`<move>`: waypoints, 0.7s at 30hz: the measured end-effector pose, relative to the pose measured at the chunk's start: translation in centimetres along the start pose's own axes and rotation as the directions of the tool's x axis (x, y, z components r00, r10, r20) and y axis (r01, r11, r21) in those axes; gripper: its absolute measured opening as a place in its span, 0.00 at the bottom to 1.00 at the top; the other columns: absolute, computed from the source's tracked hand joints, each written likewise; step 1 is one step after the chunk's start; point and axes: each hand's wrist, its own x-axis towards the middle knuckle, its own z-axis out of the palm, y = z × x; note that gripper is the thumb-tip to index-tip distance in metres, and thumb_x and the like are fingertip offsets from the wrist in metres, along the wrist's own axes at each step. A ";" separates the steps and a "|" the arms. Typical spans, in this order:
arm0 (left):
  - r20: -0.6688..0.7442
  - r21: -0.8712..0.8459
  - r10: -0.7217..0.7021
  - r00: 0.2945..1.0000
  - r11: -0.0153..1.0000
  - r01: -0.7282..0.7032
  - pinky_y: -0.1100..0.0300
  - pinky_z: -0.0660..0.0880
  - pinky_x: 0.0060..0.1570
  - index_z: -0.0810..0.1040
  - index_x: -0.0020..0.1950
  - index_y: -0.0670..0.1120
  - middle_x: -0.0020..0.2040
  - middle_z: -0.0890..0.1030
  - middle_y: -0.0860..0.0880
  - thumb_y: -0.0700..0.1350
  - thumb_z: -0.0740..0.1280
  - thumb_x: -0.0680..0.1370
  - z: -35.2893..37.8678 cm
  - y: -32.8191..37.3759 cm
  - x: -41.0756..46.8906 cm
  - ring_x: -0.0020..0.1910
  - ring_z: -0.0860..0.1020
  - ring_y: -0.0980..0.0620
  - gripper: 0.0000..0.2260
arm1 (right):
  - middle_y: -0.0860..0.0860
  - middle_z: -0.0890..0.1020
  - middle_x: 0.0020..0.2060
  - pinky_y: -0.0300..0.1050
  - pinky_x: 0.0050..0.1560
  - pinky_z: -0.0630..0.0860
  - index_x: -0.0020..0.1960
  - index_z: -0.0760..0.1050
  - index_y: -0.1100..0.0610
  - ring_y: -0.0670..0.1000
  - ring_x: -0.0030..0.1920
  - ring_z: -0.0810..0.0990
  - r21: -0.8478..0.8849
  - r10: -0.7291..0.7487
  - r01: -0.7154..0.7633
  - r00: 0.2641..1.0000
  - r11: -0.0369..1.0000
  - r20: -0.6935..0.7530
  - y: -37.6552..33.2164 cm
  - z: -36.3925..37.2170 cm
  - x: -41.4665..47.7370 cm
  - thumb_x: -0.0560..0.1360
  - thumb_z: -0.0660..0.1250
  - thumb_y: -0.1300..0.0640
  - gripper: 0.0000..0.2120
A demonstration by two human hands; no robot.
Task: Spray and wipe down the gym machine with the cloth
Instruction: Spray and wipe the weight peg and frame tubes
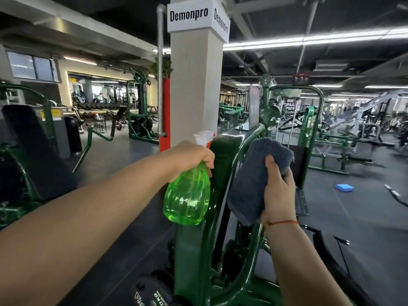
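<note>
Both hands full, up at the green gym machine [223,164].
Left hand [189,154] grips the neck of the green spray bottle [187,195], nozzle toward the dark upright pad; right hand [278,191] clutches the folded grey cloth [254,177] just beside the machine's curved frame, pillar [194,85] behind.

Translucent glossy plastic bottle [187,196]; nubby matt cloth [254,180]; glossy painted-metal machine frame [247,142].
</note>
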 end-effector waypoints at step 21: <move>0.098 0.088 0.073 0.993 0.993 -0.081 0.42 0.78 0.59 0.79 0.55 0.51 0.52 0.84 0.41 0.52 0.73 0.51 -5.2 -4.4 0.7 0.53 0.83 0.40 0.32 | 0.49 0.81 0.47 0.57 0.52 0.78 0.53 0.76 0.50 0.49 0.48 0.79 -0.414 -0.598 0.488 0.777 0.769 -0.195 3.5 5.8 -2.6 0.76 0.67 0.45 0.11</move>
